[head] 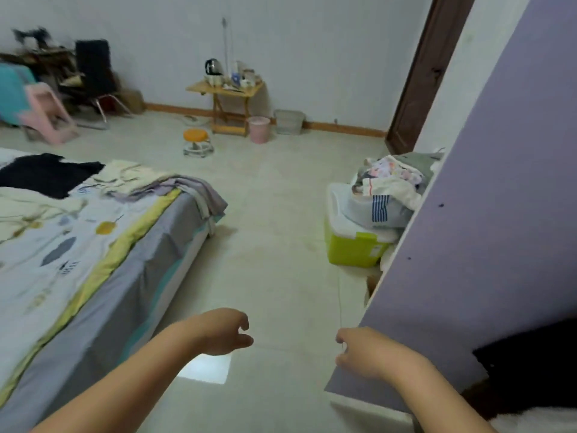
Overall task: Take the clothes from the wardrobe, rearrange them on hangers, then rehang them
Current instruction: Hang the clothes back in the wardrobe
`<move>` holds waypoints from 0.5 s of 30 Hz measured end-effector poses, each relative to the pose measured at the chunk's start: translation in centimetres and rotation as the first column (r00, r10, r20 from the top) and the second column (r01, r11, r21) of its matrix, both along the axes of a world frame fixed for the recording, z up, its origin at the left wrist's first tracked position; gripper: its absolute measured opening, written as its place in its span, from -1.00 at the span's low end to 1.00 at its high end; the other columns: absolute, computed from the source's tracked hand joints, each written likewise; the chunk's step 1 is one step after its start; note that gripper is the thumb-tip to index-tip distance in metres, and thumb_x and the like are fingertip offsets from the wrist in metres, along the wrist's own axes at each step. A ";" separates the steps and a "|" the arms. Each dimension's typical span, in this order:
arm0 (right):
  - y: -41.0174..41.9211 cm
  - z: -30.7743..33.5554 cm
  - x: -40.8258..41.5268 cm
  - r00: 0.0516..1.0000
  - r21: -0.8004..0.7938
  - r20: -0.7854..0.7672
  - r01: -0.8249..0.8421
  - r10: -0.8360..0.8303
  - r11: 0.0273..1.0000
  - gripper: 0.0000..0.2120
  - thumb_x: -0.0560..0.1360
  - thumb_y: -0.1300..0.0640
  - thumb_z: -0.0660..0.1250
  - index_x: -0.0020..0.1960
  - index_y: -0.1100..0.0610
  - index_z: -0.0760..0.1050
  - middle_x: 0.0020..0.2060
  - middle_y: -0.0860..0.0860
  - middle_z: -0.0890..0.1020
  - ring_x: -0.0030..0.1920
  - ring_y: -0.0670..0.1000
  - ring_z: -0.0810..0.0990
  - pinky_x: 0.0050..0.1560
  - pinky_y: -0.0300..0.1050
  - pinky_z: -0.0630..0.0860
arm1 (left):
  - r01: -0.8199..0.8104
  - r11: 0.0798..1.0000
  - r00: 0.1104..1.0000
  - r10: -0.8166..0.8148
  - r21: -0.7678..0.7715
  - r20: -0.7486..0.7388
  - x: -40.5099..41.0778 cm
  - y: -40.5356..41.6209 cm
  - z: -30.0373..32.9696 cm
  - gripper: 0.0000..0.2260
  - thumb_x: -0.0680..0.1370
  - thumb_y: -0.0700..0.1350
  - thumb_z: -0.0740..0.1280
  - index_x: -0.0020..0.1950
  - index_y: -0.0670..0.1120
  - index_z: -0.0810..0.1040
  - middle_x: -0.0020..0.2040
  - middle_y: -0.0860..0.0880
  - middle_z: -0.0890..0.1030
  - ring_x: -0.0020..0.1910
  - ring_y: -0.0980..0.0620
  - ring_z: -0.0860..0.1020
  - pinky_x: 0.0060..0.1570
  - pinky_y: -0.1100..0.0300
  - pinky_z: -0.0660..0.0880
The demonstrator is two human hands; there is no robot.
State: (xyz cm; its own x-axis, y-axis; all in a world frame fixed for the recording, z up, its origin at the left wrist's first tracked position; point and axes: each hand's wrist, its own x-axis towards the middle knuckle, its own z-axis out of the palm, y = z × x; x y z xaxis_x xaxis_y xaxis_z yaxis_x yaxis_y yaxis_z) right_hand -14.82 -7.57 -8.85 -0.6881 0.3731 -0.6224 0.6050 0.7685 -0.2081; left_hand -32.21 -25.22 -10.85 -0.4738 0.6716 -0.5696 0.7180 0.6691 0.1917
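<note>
Both hands empty; wardrobe beside right.

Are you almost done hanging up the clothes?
Not close. Both the left hand and right hand hold nothing. A black garment and other clothes lie on the bed, no hangers showing. The purple wardrobe door stands beside the right hand.

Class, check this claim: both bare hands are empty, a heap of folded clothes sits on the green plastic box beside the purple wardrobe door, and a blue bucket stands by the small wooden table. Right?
One detail is wrong: the head view shows the plastic bucket by the small wooden table is pink, not blue. The rest stands: both hands, left and right, hold nothing, and folded clothes sit on the green plastic box beside the purple wardrobe door.
</note>
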 end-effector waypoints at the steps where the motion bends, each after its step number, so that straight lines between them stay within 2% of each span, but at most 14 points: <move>1: -0.8 0.0 -1.6 0.999 0.006 -0.006 -0.039 0.039 0.999 -0.57 0.58 0.03 0.14 0.43 0.10 0.25 0.39 0.07 0.36 0.32 0.08 0.40 0.19 -0.14 0.37 | -0.040 0.999 0.999 0.040 -0.002 0.002 -1.0 -1.4 -0.1 -0.59 0.58 0.12 0.16 0.37 -0.02 0.36 0.33 -0.01 0.44 0.29 0.00 0.42 0.19 0.21 0.33; 6: -5.4 0.1 -10.1 0.983 0.040 -0.029 -0.180 0.181 0.983 -0.55 0.58 0.00 0.15 0.44 0.07 0.23 0.39 0.07 0.34 0.33 0.07 0.39 0.19 -0.16 0.35 | -0.174 0.984 0.985 0.174 -0.030 0.002 -6.4 -9.0 0.1 -0.61 0.58 0.08 0.17 0.34 -0.07 0.39 0.31 -0.05 0.45 0.27 -0.03 0.43 0.19 0.18 0.35; 10: -10.6 -0.3 -16.9 0.964 0.041 -0.044 -0.260 0.262 0.965 -0.55 0.57 -0.01 0.17 0.43 0.05 0.24 0.38 0.06 0.36 0.32 0.06 0.40 0.20 -0.17 0.35 | -0.235 0.969 0.972 0.236 -0.079 -0.007 -11.3 -15.4 1.2 -0.67 0.59 0.01 0.15 0.18 -0.19 0.48 0.19 -0.14 0.53 0.10 -0.07 0.50 0.04 0.14 0.39; 13: -14.3 -0.5 -21.7 0.946 0.036 -0.065 -0.316 0.318 0.948 -0.55 0.58 -0.01 0.15 0.44 0.06 0.24 0.38 0.06 0.36 0.32 0.06 0.41 0.22 -0.16 0.35 | -0.298 0.951 0.954 0.298 -0.077 -0.009 -14.8 -20.1 1.8 -0.67 0.61 0.01 0.13 0.22 -0.19 0.45 0.14 -0.13 0.51 0.09 -0.06 0.48 -0.02 0.16 0.35; 15: -16.7 -0.4 -24.5 0.928 0.029 -0.066 -0.365 0.366 0.930 -0.55 0.58 0.00 0.14 0.44 0.07 0.24 0.38 0.06 0.35 0.33 0.07 0.40 0.24 -0.14 0.35 | -0.365 0.929 0.931 0.366 -0.061 0.003 -16.8 -23.0 1.8 -0.65 0.61 0.02 0.13 0.27 -0.16 0.44 0.22 -0.08 0.50 0.16 -0.04 0.48 0.01 0.21 0.33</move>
